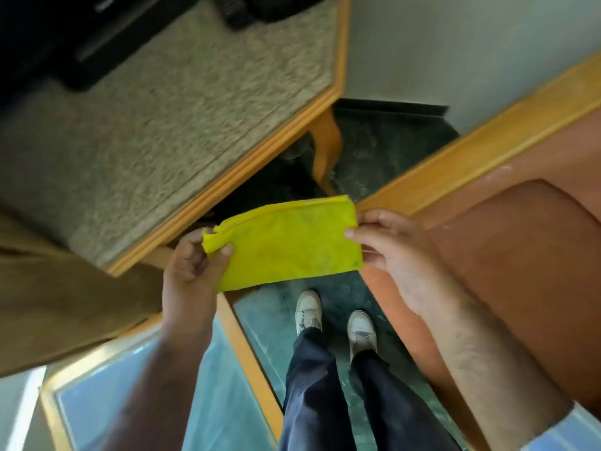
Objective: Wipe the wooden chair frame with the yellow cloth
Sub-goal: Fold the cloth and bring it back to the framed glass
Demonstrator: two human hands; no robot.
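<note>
A: Dark green floor (367, 154) underfoot; yellow cloth (286, 242) was stretched between left hand (192, 265) and right hand (387, 249), both pinched on its ends, just beside wooden chair frame (471, 151).

B: Risk was slack; releasing one end could've dropped it.

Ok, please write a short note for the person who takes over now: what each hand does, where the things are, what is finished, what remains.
Left hand: pinches the left end of the yellow cloth.
Right hand: pinches its right end.
The cloth is folded flat and held stretched in the air between both hands, above the floor, touching nothing else.
The wooden chair frame runs just beyond the right hand, beside the orange seat cushion.
Done: cloth picked up and folded.
Left: bring the cloth onto the frame and wipe; no wiping visible yet.
</note>
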